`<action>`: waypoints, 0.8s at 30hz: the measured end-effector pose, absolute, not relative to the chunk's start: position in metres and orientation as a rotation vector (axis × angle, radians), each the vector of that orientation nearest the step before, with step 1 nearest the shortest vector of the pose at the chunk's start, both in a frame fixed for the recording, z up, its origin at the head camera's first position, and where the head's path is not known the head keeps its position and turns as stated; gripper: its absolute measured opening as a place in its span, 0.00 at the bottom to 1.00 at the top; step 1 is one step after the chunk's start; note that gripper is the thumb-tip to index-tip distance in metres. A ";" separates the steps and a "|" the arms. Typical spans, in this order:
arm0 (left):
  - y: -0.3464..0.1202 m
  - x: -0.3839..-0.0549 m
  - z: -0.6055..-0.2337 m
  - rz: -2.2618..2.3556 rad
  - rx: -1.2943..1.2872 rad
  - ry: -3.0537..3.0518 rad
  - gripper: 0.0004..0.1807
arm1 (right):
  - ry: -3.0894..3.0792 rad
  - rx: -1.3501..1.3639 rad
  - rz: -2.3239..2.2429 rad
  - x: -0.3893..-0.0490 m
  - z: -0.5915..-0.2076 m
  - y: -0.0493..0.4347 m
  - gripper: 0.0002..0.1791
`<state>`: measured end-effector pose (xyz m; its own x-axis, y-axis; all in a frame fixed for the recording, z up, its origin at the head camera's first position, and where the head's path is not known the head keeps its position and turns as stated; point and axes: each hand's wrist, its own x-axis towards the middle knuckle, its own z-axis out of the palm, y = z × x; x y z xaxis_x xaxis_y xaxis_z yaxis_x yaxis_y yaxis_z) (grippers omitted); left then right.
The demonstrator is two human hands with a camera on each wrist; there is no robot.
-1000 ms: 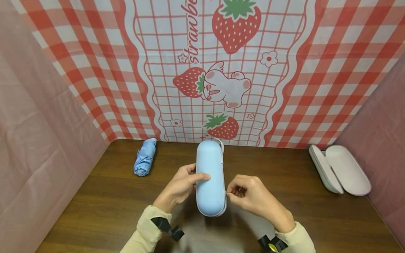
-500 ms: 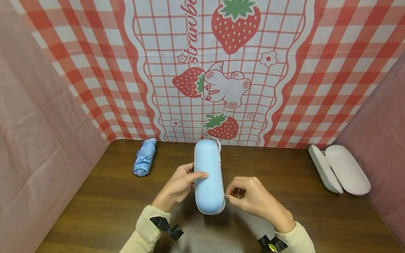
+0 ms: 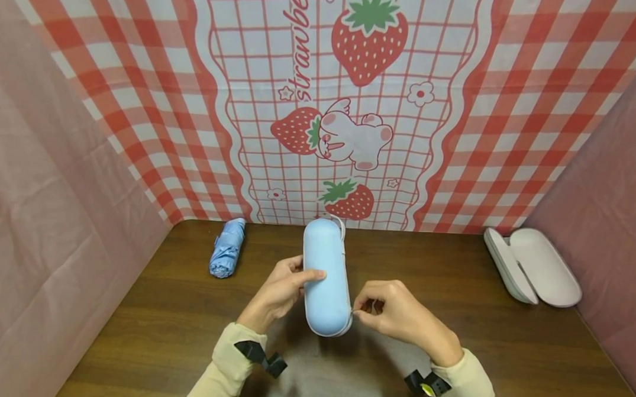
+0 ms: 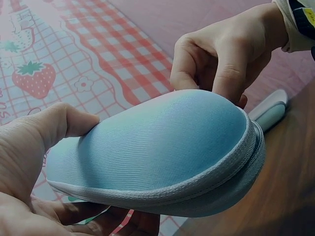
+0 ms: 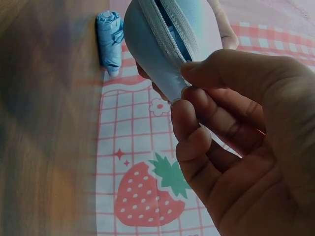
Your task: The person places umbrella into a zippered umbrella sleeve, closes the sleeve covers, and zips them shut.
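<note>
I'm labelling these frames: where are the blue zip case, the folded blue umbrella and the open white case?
blue zip case (image 3: 322, 275): head view, middle of its top shell.
folded blue umbrella (image 3: 227, 247): head view, middle of the bundle.
open white case (image 3: 544, 267): head view, inside of the wide half.

You can't see the zipper pull, your right hand (image 3: 398, 313) covers it where it pinches the blue case (image 3: 324, 279). White case (image 3: 533, 266) contents aren't visible either.

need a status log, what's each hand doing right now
Left hand: grips the blue zip case.
Right hand: pinches the case's zipper at the near end.
</note>
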<state>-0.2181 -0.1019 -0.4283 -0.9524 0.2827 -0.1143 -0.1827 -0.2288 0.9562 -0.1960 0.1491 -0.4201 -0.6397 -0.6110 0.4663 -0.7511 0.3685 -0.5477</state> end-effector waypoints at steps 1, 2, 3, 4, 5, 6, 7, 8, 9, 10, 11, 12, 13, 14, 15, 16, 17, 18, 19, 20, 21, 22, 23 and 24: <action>-0.102 -0.218 -0.428 2.252 0.120 1.733 0.35 | -2.449 1.233 1.130 -0.196 -0.420 0.149 0.13; -0.102 -0.218 -0.428 2.252 0.120 1.732 0.35 | -2.455 1.237 1.132 -0.196 -0.419 0.150 0.13; -0.102 -0.218 -0.428 2.252 0.118 1.732 0.35 | -2.461 1.241 1.134 -0.195 -0.419 0.150 0.13; -0.102 -0.218 -0.428 2.255 0.114 1.731 0.35 | -2.465 1.247 1.134 -0.195 -0.419 0.150 0.12; -0.102 -0.218 -0.427 2.256 0.113 1.730 0.35 | -2.470 1.253 1.135 -0.195 -0.419 0.150 0.12; -0.102 -0.217 -0.427 2.258 0.111 1.730 0.35 | -2.477 1.254 1.138 -0.195 -0.418 0.150 0.12; -0.102 -0.217 -0.427 2.258 0.111 1.732 0.35 | -2.477 1.261 1.139 -0.195 -0.418 0.151 0.12; -0.102 -0.217 -0.427 2.260 0.109 1.733 0.35 | -2.477 1.266 1.139 -0.195 -0.419 0.151 0.12; -0.102 -0.217 -0.427 2.261 0.109 1.733 0.35 | -2.477 1.270 1.139 -0.195 -0.419 0.151 0.12; -0.103 -0.218 -0.427 2.262 0.107 1.732 0.35 | -2.480 1.273 1.139 -0.195 -0.419 0.151 0.12; -0.103 -0.218 -0.427 2.262 0.106 1.733 0.34 | -2.485 1.275 1.142 -0.195 -0.418 0.151 0.11; -0.103 -0.218 -0.427 2.262 0.106 1.735 0.34 | -2.490 1.278 1.143 -0.195 -0.418 0.151 0.11; -0.103 -0.218 -0.427 2.262 0.104 1.735 0.34 | -2.496 1.281 1.143 -0.194 -0.418 0.151 0.11; -0.103 -0.218 -0.427 2.263 0.103 1.733 0.34 | -2.501 1.282 1.145 -0.194 -0.418 0.151 0.11; -0.103 -0.218 -0.427 2.262 0.103 1.734 0.34 | -2.505 1.284 1.145 -0.194 -0.418 0.151 0.11; -0.103 -0.218 -0.427 2.262 0.102 1.734 0.34 | -2.510 1.283 1.145 -0.194 -0.418 0.151 0.12; -0.103 -0.218 -0.427 2.262 0.102 1.736 0.34 | -2.514 1.283 1.147 -0.194 -0.418 0.151 0.12; -0.103 -0.218 -0.427 2.262 0.101 1.736 0.35 | -2.518 1.284 1.148 -0.194 -0.418 0.151 0.13; -0.103 -0.218 -0.427 2.262 0.101 1.736 0.35 | -2.520 1.284 1.149 -0.193 -0.418 0.151 0.13; -0.104 -0.218 -0.427 2.261 0.102 1.738 0.35 | -2.522 1.285 1.150 -0.193 -0.418 0.151 0.13; -0.104 -0.218 -0.427 2.261 0.101 1.740 0.35 | -2.523 1.289 1.153 -0.193 -0.417 0.151 0.12; -0.104 -0.218 -0.427 2.263 0.100 1.739 0.35 | -2.524 1.293 1.155 -0.193 -0.417 0.151 0.12; -0.104 -0.218 -0.427 2.266 0.098 1.738 0.35 | -2.524 1.298 1.157 -0.193 -0.417 0.151 0.11; -0.104 -0.219 -0.427 2.269 0.095 1.737 0.35 | -2.524 1.303 1.158 -0.193 -0.417 0.150 0.11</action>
